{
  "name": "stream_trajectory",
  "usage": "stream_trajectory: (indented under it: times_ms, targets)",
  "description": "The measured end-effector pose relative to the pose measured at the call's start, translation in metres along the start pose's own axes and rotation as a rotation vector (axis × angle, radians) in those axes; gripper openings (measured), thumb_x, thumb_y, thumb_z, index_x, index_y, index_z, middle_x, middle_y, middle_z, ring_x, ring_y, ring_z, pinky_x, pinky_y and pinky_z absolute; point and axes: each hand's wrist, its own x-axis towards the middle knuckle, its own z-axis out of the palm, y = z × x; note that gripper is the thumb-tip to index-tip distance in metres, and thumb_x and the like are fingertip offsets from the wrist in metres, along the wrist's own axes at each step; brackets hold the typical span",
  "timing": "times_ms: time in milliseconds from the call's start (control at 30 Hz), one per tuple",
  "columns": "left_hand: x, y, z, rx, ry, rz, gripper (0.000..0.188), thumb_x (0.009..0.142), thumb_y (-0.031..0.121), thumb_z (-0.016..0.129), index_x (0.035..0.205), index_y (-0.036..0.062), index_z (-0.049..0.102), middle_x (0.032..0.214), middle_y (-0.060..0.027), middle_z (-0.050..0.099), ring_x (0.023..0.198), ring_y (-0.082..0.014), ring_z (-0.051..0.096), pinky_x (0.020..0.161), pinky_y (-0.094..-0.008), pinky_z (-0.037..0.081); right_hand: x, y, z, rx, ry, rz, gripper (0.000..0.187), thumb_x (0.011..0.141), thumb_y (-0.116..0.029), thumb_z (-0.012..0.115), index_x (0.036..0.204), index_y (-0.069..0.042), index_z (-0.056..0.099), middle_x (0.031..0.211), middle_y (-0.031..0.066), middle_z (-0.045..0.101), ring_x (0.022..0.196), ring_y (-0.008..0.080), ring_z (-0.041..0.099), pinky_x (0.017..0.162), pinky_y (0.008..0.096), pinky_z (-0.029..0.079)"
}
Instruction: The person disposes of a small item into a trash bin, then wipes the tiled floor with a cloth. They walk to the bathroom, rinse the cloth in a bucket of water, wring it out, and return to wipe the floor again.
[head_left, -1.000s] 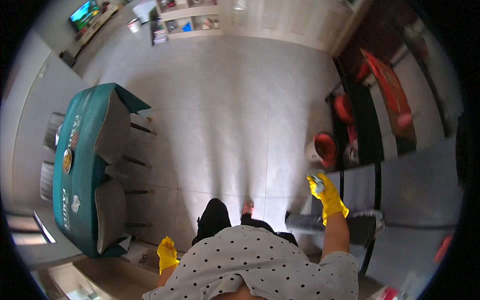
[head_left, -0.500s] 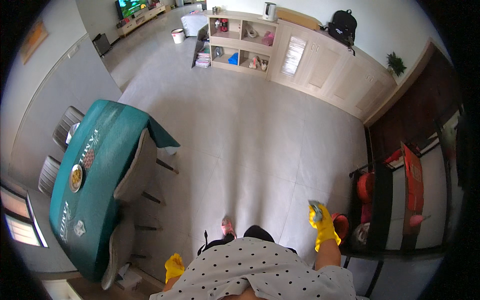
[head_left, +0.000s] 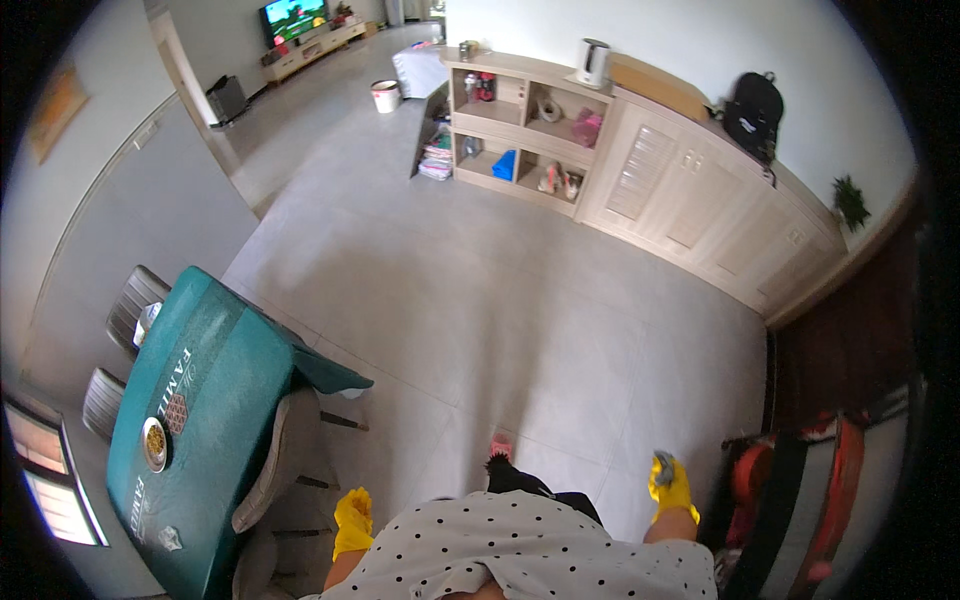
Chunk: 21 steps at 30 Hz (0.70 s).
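Two yellow rubber gloves (head_left: 676,498) cover our hands. Our right hand (head_left: 673,488) is clamped on a small grey cloth (head_left: 663,467), which we hold above the tiled floor (head_left: 560,330), left of a dark rack (head_left: 777,480). The cloth's longer axis runs roughly along the hand, and its exposed end points forward, away from our body and slightly left. Gloved fingers hide its lower part, so we cannot make out its full shape. Our left hand (head_left: 353,516) hangs to the right of a grey dining chair (head_left: 282,465), fingers bent inward; we cannot tell whether they close on anything. On the green-covered dining table (head_left: 225,330), a plate of food (head_left: 157,468) sits near the left long edge, and the near end is cut off. Our polka-dot shirt (head_left: 510,540) hides most of our legs. The rack disappears into the view's dark rim, its contents blurred.
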Motion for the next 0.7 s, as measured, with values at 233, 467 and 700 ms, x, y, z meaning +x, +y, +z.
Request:
stream_trajectory:
  times_ms: [233, 467, 700]
  targets:
    - [0.021, -0.021, 0.063, -0.094, 0.22, -0.096, 0.018, 0.092, 0.024, 0.059, 0.1, 0.0092, 0.066, 0.097, -0.0076, 0.07, 0.08, -0.0221, 0.068, 0.071, -0.0355, 0.057, 0.34, 0.042, 0.318, 0.138, -0.075, 0.222, 0.032, 0.09, -0.016, 0.065, 0.119, -0.003, 0.06, 0.11, 0.0121, 0.067, 0.095, 0.025, 0.065, 0.083, 0.0354, 0.057]
    - [0.105, 0.0, 0.146, -0.097, 0.264, -0.215, 0.02, 0.094, 0.022, 0.054, 0.107, 0.0077, 0.062, 0.099, -0.0104, 0.07, 0.08, -0.0243, 0.068, 0.071, -0.0357, 0.057, 0.504, 0.123, 0.515, 0.059, -0.206, 0.331, 0.031, 0.091, -0.019, 0.064, 0.118, -0.005, 0.059, 0.111, 0.0125, 0.067, 0.097, 0.0266, 0.065, 0.082, 0.0373, 0.057]
    - [0.24, 0.127, 0.3, 0.049, 0.116, -0.106, 0.024, 0.097, 0.02, 0.049, 0.113, 0.0062, 0.059, 0.102, -0.0133, 0.07, 0.081, -0.0264, 0.068, 0.071, -0.0359, 0.057, 0.573, 0.035, 0.463, -0.163, 0.02, 0.067, 0.024, 0.096, -0.019, 0.055, 0.112, -0.005, 0.064, 0.11, 0.0065, 0.068, 0.102, 0.0186, 0.065, 0.084, 0.0317, 0.056]
